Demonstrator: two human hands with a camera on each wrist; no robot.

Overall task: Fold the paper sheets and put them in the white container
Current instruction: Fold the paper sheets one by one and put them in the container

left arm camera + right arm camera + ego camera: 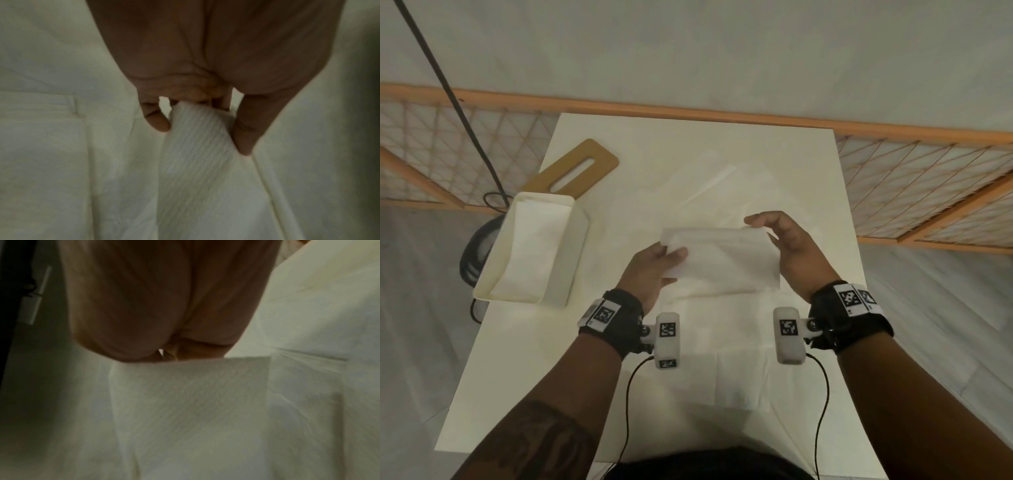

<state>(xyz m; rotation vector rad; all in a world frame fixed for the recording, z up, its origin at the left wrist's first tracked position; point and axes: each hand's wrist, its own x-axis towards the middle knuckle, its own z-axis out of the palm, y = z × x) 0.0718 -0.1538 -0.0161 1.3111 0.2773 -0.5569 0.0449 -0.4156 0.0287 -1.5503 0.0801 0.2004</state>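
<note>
While both hands pinch the sheet point(722, 260) above the desk point(774, 164), left hand point(650, 270) and right hand point(791, 246) at opposite ends, uneven pull could skew the fold or tear it; the container point(566, 260) sits left.

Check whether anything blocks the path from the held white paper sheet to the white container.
Nothing visible does. The white textured paper sheet, held by both hands, is right of the white rectangular plastic container; only bare table lies between, and its top is open.
</note>
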